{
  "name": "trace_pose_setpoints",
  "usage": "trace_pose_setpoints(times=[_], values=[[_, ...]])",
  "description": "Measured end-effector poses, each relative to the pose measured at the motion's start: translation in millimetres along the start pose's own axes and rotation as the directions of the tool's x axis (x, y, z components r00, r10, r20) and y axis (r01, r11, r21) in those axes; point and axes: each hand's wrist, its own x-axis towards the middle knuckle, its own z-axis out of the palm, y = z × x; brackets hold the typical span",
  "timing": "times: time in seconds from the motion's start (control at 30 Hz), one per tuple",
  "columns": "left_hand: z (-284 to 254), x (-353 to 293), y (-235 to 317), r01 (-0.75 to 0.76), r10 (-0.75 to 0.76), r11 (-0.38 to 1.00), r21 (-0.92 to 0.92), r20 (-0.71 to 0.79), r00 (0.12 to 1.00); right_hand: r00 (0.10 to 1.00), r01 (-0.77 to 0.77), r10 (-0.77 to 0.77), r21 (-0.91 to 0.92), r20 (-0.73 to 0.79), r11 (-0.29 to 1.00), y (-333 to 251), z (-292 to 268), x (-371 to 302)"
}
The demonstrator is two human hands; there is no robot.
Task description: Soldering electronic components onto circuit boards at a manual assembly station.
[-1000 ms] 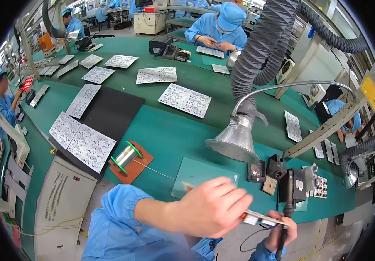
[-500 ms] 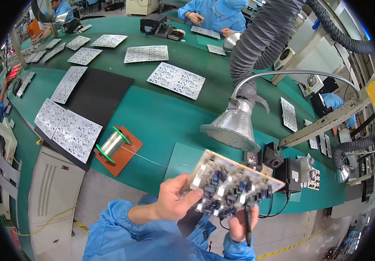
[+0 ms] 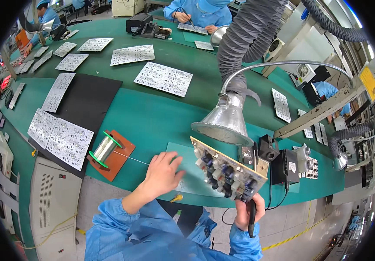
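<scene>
Circuit board (image 3: 229, 172), position?
Between four and five o'clock from frame centre. Tilted, off the bench, components facing seven.

Hands?
Right hand (image 3: 249, 211), five o'clock: fingers clamped on the board's lower edge plus a black handle (image 3: 252, 219), likely a soldering iron's. Left hand (image 3: 163, 172), seven: fingers loose, spread, near solder wire (image 3: 131, 158); contact, can't tell.

Doing it well?
My call: grip the board by its edge, off the components; angle the handle's tip away from both hands; keep the left light on the wire.

Surface, room?
Green bench mat (image 3: 144, 117). Solder spool (image 3: 105, 151) on brown base (image 3: 118, 161), toward nine. White circuit panel (image 3: 163, 79), eleven. Black mat (image 3: 91, 93), ten. Metal hood (image 3: 224, 119), three; grey duct (image 3: 239, 39), one. Co-worker (image 3: 205, 17), twelve.
</scene>
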Motion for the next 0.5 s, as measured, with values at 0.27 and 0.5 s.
trace_pose_setpoints(times=[0.27, 0.5], values=[[-3.6, -20.6, 1.4, -0.162, 0.179, 0.98, -0.112, 0.165, 0.97, 0.909, 0.391, -0.343, -0.196, 0.237, 0.899, -3.5, 23.8, 38.8], [-47.1, -45.2, 35.4, 0.055, 0.159, 0.813, -0.58, 0.311, 0.937, 0.752, 0.606, -0.397, -0.314, 0.526, 0.731, 11.9, 40.1, 46.7]])
